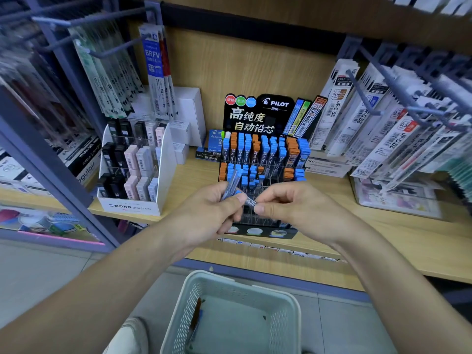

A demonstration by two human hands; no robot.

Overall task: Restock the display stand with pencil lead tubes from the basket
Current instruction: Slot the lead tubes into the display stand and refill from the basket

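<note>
A black Pilot display stand (265, 159) sits on the wooden shelf, its upper rows packed with blue and orange pencil lead tubes and its front clear slots mostly bare. My left hand (207, 213) grips a small bunch of blue-capped lead tubes (233, 182) in front of the stand. My right hand (288, 205) pinches the end of one tube (249, 200) from that bunch. Below, a pale green perforated basket (288, 302) stands on the floor with a few tubes (197, 315) lying along its left wall.
A white Mono lead display (132, 175) stands left of the Pilot stand. Hanging refill packs on metal hooks (367, 103) project out at right and upper left. Flat packets (398, 198) lie on the shelf at right. My shoe (130, 338) is beside the basket.
</note>
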